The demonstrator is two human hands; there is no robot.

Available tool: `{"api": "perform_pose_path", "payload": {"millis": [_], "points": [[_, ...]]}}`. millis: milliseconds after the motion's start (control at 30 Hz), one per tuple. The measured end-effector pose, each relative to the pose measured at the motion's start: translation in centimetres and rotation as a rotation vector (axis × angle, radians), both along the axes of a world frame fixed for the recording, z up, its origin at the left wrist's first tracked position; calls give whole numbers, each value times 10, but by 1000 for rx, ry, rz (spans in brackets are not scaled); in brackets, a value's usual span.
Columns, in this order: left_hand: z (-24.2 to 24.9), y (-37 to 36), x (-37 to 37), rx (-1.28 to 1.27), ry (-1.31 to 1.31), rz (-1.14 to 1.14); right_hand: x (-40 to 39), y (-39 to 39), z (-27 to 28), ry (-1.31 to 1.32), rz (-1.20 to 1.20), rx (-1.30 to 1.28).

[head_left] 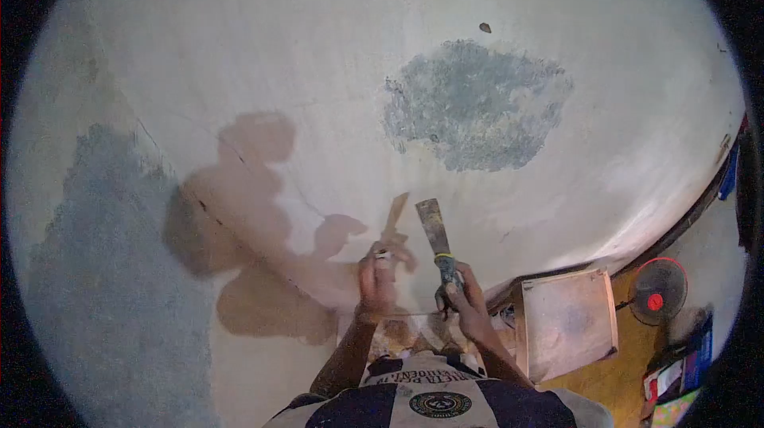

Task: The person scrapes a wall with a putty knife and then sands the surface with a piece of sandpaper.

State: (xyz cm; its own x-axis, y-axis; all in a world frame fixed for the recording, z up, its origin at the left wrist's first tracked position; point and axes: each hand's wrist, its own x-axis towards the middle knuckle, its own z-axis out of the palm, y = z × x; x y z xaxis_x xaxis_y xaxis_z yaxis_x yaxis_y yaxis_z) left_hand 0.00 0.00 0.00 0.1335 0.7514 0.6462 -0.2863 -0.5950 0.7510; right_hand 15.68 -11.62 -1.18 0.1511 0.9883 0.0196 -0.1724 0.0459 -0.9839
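My right hand [458, 289] is wrapped around the handle of a putty knife [434, 229]. Its worn, stained blade points up in front of the wall, with a yellow band where blade meets handle. Beside it on the left, my left hand [377, 281] is raised and blurred, its fingers curled in. A small pale spot shows at its fingertips; what they hold I cannot tell. Both hands are in front of the pale wall [334, 46], below a rough grey patch [477, 105]. Shadows of the blade and hands fall on the wall just left of them.
Another large grey patch [127, 285] covers the lower left wall, near a thin crack line. A small dark hole [485, 27] lies above the central patch. At lower right are a worn square board [569, 323], a red-rimmed fan [657, 291] and stacked colourful items [680, 376].
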Motion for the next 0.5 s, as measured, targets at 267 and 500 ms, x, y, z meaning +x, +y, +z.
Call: {"api": "perform_pose_path", "payload": {"millis": [267, 500], "points": [[-39, -21, -60, -522, -159, -38, 7, 17, 5, 15, 117, 47], [-42, -74, -121, -618, -30, 149, -2, 28, -2, 21, 393, 8]]}}
